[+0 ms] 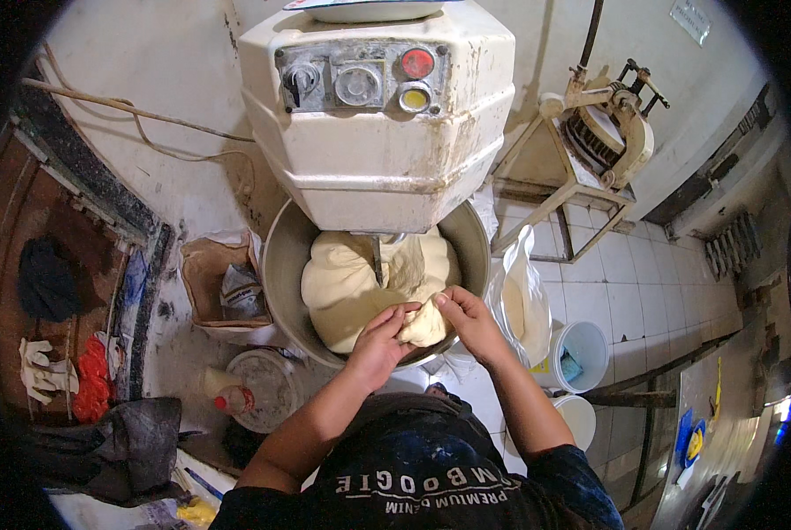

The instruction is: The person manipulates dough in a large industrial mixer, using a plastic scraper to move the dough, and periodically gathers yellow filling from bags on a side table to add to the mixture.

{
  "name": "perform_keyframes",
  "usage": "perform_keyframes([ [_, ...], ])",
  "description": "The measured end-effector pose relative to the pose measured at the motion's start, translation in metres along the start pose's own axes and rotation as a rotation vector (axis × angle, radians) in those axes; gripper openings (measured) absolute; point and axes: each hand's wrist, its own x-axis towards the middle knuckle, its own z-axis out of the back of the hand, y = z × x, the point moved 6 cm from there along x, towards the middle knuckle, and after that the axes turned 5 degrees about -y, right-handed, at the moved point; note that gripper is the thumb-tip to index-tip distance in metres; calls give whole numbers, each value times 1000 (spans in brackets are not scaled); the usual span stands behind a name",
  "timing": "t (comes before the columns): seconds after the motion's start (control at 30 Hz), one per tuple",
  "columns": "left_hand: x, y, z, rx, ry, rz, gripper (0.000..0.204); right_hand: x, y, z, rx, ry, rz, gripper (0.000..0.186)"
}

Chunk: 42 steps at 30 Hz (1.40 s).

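A large pale mass of dough (347, 291) fills much of the round metal mixer bowl (282, 274). At the bowl's near rim I hold a lump of dough (424, 327) between both hands. My left hand (381, 343) has its fingers closed on the lump's left side. My right hand (471, 323) pinches its upper right side, thumb pressed against the dough. The lump seems to join the larger mass behind it, though I cannot tell for sure. A metal mixer bar (378, 261) stands upright in the dough.
Above the bowl rises the white mixer housing (386, 159) with a control panel (360, 78). An open sack (521, 309) and white buckets (581, 355) stand to the right, a cardboard box (210, 287) to the left. A dough divider press (603, 132) is at the far right.
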Motion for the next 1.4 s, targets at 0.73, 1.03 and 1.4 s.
perform_keyframes([
  [0.73,-17,-47,-3,272,-104,-326,27,22,-45,29,-86,-200,-170,51],
  [1.03,6,-15,12,486,-131,-104,34,3,-3,-6,-14,-364,204,39],
  [1.4,14,13,14,83,-15,35,42,-24,30,-28,-777,-254,705,19],
])
